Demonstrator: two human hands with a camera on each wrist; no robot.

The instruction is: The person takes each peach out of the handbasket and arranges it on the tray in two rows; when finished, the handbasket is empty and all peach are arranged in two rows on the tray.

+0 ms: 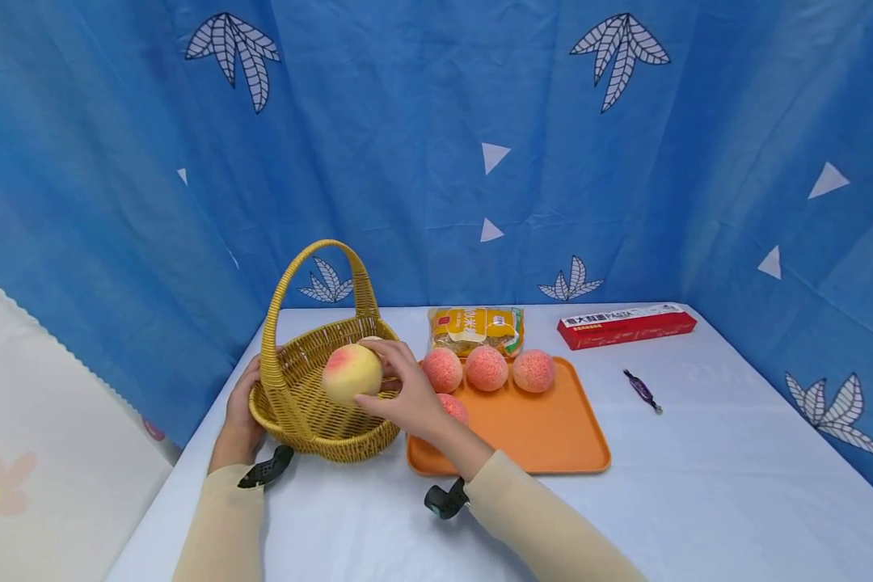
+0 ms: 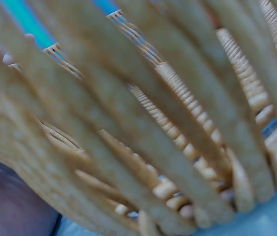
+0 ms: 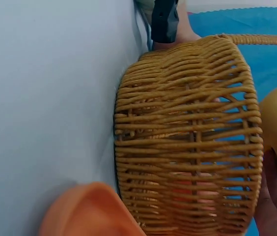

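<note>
A round peach (image 1: 347, 374), pale yellow with a red blush toward its upper left, sits between the thumb and fingers of the right hand (image 1: 407, 394), above the opening of a golden woven basket (image 1: 352, 449). The basket stands upright, its tall arched handle rising over it, and the left hand (image 1: 241, 404) holds its left side. A reddish patch through the weave is too unclear to name.

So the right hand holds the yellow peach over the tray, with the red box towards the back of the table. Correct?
Not quite: the head view shows the right hand holding the yellow peach over the basket, not the tray. The red box is towards the back of the table.
</note>
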